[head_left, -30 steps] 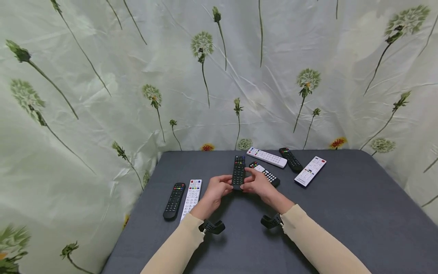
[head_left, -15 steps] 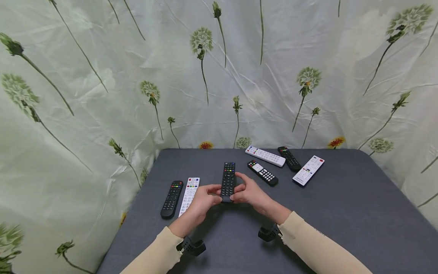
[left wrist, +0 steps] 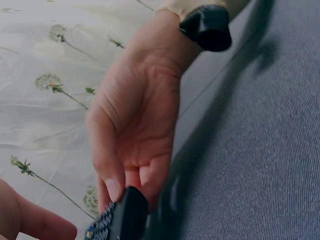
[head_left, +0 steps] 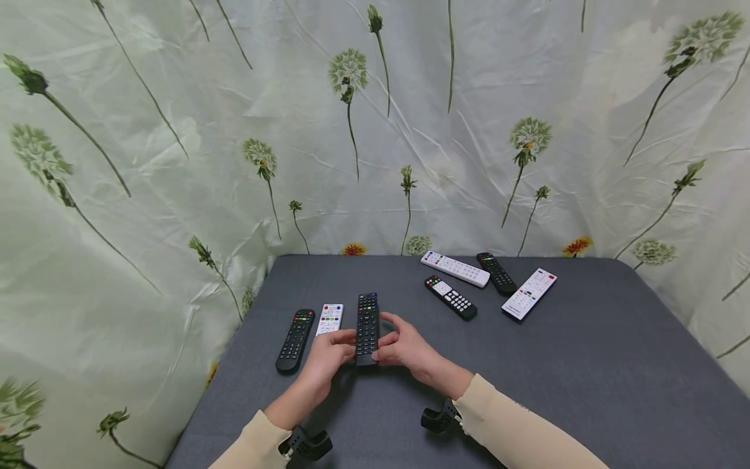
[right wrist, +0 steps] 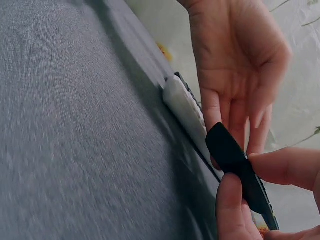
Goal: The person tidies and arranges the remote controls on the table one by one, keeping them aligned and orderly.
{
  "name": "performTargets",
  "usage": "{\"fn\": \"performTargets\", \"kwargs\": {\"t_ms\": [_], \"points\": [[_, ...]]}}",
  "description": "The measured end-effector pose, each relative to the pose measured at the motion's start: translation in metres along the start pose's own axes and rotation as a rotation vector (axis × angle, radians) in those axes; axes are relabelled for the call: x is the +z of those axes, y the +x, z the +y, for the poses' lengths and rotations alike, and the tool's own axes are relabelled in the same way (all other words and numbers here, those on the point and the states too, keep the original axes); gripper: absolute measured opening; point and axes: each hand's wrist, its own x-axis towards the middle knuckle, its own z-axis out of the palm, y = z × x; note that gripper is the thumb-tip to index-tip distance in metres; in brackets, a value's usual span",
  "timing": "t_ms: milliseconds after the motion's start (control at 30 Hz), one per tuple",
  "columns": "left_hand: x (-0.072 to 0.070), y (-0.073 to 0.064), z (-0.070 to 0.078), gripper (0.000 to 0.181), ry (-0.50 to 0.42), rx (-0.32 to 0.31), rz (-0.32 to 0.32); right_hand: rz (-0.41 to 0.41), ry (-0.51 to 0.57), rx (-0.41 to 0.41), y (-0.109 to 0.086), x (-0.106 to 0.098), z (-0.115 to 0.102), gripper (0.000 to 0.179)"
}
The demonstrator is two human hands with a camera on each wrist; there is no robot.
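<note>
Between both hands is a black remote control (head_left: 367,329), its button side up and its far end pointing away from me. My left hand (head_left: 327,359) holds its left edge, with the thumb (left wrist: 111,180) at the near corner. On the other edge my right hand (head_left: 407,352) pinches it between thumb and fingers, as the right wrist view shows. There the held remote (right wrist: 232,152) is tilted over the dark cloth. Just left lies a white remote (head_left: 331,317), its lower part hidden behind the left hand. Beside that one is another black remote (head_left: 295,342).
At the back right lie a white remote (head_left: 456,269), a black remote with white buttons (head_left: 451,298), a small black remote (head_left: 497,273) and a white one with a red button (head_left: 529,294). A flowered curtain (head_left: 234,195) hangs behind the grey-covered table (head_left: 556,378).
Both hands have carried the black remote leftward and nearer to me, away from the back right group to beside the white remote. The other remotes stay where they were.
</note>
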Motion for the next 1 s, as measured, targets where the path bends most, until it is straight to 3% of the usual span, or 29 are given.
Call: {"fn": "performTargets", "kwargs": {"t_ms": [333,700,1000], "points": [[-0.004,-0.009,0.003,0.05,-0.165,-0.096,0.023,-0.014,-0.048,0.006,0.008,0.015,0.008,0.087],[-0.005,-0.011,0.002,0.057,-0.209,-0.086,-0.01,0.015,-0.345,-0.042,0.011,0.023,0.007,0.085],[-0.006,-0.013,0.002,0.059,-0.231,-0.058,-0.004,0.023,-0.414,-0.079,0.01,0.028,0.008,0.088]]}}
